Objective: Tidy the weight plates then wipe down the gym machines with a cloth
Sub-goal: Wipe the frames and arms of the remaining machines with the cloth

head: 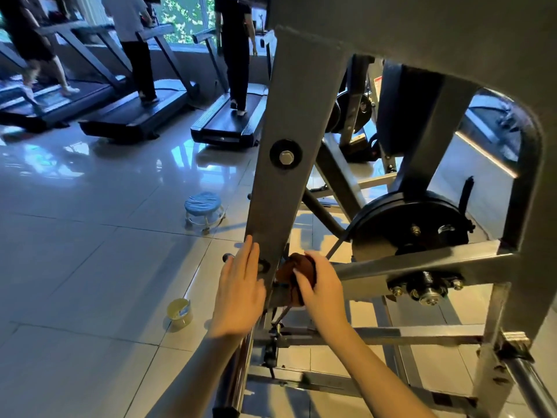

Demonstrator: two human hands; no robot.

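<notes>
Fingers of the right hand (321,286) curl round a brown cloth (298,265) against the machine's grey upright (283,116). Left hand (239,285) lies flat on it, fingers straight. Left of them a small tin (180,312) stands on the floor (90,236), contents unclear; a weight plate (401,227) hangs rightward.

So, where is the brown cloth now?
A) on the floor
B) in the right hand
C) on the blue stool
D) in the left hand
B: the right hand grips the brown cloth against the machine frame; the left hand lies flat on it.
</notes>
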